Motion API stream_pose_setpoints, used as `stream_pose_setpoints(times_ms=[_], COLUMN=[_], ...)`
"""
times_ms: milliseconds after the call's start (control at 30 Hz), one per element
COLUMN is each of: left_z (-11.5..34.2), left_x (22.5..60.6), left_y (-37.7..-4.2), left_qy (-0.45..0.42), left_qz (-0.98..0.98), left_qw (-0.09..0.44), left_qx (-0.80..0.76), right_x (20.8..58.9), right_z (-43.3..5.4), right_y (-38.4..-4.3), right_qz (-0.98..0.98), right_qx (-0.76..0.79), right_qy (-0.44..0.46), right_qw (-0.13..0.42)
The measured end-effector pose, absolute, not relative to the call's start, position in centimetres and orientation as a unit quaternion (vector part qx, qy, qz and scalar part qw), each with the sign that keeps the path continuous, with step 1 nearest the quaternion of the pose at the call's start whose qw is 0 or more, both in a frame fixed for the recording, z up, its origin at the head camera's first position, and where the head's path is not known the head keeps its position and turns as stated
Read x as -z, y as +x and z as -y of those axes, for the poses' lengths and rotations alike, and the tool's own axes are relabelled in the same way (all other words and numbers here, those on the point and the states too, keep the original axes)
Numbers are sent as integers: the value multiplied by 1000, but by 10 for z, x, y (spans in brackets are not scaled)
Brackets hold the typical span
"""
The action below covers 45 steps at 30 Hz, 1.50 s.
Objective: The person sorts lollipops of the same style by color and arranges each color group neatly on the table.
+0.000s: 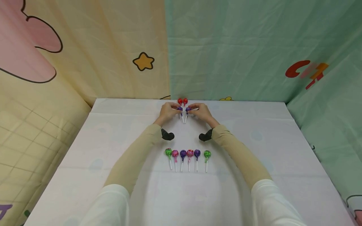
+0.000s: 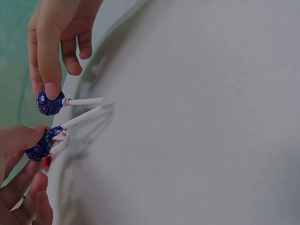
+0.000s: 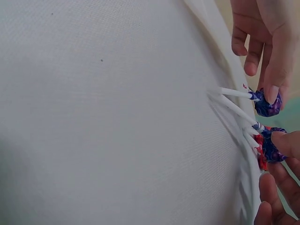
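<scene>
The left hand [image 1: 167, 113] and right hand [image 1: 201, 112] each pinched a round, purple-wrapped lollipop [image 2: 41, 147] by its head, apparently so the white sticks [image 2: 80, 118] converged over the white-covered counter [image 1: 186, 194].

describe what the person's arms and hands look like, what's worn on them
Loose white sleeves cover the upper part of both arms, over snug beige sleeves reaching the wrists. A dark, rounded piece juts out by each wrist. The left hand and right hand wear no gloves.
</scene>
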<state>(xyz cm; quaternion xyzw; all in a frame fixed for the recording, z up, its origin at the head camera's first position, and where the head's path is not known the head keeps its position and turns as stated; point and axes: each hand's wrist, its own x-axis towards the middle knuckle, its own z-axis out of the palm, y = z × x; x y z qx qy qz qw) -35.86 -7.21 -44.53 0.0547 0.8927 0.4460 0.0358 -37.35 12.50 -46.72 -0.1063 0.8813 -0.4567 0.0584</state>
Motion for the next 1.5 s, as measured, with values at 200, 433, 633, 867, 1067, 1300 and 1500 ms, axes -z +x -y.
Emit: stream_pose_setpoints(times_ms=[200,433,633,867,1067,1300,1500], left_z=[71,71,70,71,73,71,70], left_x=[450,455,455,459,469,467,461], left_y=[-360,-361,-362,-364,-371,-366,-360], left_qy=[43,36,36,30,43,36,33], left_qz=[-891,-885,-883,-883,-878,-888,-894], left_qw=[44,48,54,72,63,58,51], left_qx=[-450,-461,-464,-464,-472,-455,-444], right_x=[466,466,467,468,466,467,469], right_z=[-121,-116,-115,-111,-110,-109,-107], right_y=[-372,-372,-373,-373,-369,-367,-368], right_qz=[-881,-883,-889,-902,-908,-910,-914], right_qx=[458,454,442,417,404,402,393], right_qy=[-97,-96,-100,-95,-91,-90,-88], right_qw=[67,65,63,62,58,53,46])
